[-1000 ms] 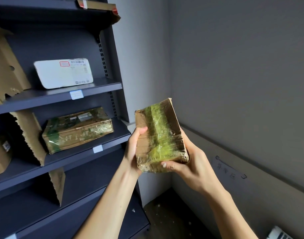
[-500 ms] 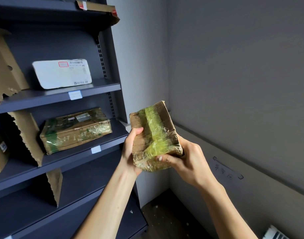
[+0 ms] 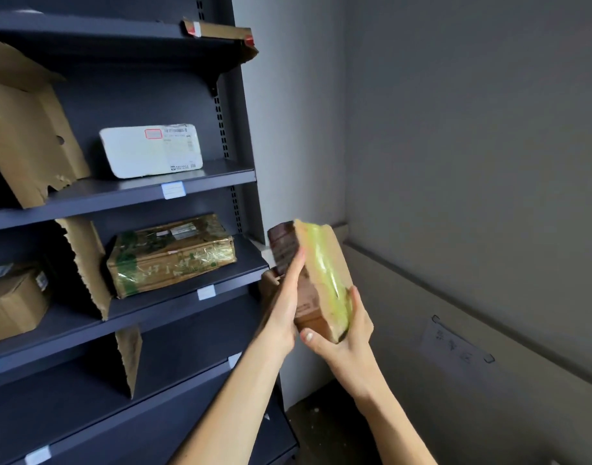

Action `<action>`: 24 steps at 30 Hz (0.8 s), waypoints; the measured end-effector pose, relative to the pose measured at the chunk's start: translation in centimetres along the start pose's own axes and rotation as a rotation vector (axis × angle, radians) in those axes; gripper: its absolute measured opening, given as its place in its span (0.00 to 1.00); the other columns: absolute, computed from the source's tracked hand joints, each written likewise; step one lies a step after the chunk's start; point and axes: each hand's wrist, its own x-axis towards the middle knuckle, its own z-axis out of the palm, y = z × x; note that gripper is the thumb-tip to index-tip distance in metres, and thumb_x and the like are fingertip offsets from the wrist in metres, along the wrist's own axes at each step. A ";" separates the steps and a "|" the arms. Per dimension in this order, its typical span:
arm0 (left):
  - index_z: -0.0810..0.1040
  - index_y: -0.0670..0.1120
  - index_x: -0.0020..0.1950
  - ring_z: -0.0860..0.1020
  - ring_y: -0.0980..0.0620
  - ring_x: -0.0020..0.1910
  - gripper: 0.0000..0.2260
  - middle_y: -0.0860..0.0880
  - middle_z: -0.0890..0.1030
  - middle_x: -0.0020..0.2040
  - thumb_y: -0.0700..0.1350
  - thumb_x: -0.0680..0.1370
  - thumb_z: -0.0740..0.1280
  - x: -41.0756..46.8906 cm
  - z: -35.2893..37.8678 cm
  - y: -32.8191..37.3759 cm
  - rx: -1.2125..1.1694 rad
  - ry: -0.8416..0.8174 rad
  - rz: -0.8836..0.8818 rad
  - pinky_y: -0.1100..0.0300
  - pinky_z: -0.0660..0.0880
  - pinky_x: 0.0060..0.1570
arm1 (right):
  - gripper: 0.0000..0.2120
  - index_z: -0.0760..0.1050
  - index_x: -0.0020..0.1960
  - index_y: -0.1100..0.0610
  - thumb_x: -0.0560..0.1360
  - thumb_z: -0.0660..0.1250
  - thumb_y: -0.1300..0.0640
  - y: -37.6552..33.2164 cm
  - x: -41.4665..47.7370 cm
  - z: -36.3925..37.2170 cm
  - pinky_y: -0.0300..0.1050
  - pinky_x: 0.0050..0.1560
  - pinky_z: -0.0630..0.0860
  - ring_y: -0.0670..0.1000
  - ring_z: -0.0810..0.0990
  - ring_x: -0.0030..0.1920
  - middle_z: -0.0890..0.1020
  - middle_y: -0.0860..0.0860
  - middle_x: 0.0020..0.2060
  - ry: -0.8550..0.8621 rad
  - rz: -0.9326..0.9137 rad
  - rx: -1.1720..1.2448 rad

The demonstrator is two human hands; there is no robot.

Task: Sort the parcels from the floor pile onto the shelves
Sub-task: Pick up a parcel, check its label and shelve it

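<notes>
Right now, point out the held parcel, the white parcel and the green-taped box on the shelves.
held parcel (image 3: 323,263), head view, green-taped side.
white parcel (image 3: 150,152), head view, front face middle.
green-taped box (image 3: 174,267), head view, front face.

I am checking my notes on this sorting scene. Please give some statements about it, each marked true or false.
1. Both the left hand and the right hand are on the small parcel. True.
2. The small parcel rests on a shelf. False: it is held in the air, by the right end of the shelving.
3. The white parcel lies one shelf above the green-taped box. True.
4. The right hand is empty. False: it grips the small parcel's lower end.
</notes>
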 end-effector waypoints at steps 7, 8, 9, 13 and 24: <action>0.76 0.46 0.66 0.86 0.52 0.54 0.25 0.48 0.87 0.57 0.54 0.74 0.79 -0.7 -0.4 0.7 0.232 -0.111 0.083 0.58 0.80 0.51 | 0.30 0.70 0.74 0.41 0.73 0.71 0.44 0.8 -0.2 1.4 0.61 0.70 0.73 0.51 0.80 0.68 0.81 0.47 0.67 -0.074 0.125 0.590; 0.74 0.50 0.68 0.86 0.53 0.54 0.26 0.51 0.87 0.57 0.53 0.74 0.79 -0.8 -0.7 0.4 0.264 -0.150 0.058 0.56 0.81 0.53 | 0.28 0.71 0.74 0.43 0.74 0.70 0.47 0.7 -0.4 1.5 0.60 0.69 0.74 0.52 0.80 0.68 0.82 0.49 0.67 -0.091 0.125 0.608; 0.73 0.53 0.69 0.86 0.53 0.55 0.26 0.53 0.87 0.57 0.51 0.75 0.78 -0.9 -0.9 0.0 0.287 -0.173 0.027 0.54 0.81 0.56 | 0.28 0.72 0.74 0.44 0.74 0.69 0.48 0.7 -0.5 1.7 0.58 0.67 0.76 0.53 0.80 0.68 0.83 0.50 0.66 -0.105 0.119 0.605; 0.78 0.54 0.69 0.85 0.48 0.57 0.27 0.50 0.87 0.58 0.56 0.71 0.80 -1.5 -2.2 -1.2 0.168 -0.131 -0.093 0.45 0.79 0.64 | 0.30 0.70 0.75 0.44 0.73 0.69 0.52 1.1 -1.0 2.1 0.51 0.65 0.77 0.52 0.81 0.66 0.83 0.49 0.65 -0.171 0.100 0.580; 0.82 0.44 0.65 0.84 0.36 0.58 0.20 0.40 0.86 0.56 0.51 0.75 0.73 -4.0 -7.2 -0.8 0.035 0.055 -0.036 0.39 0.81 0.58 | 0.25 0.71 0.74 0.44 0.77 0.68 0.47 0.8 -1.2 6.7 0.66 0.69 0.75 0.55 0.81 0.66 0.83 0.49 0.66 -0.240 0.161 0.621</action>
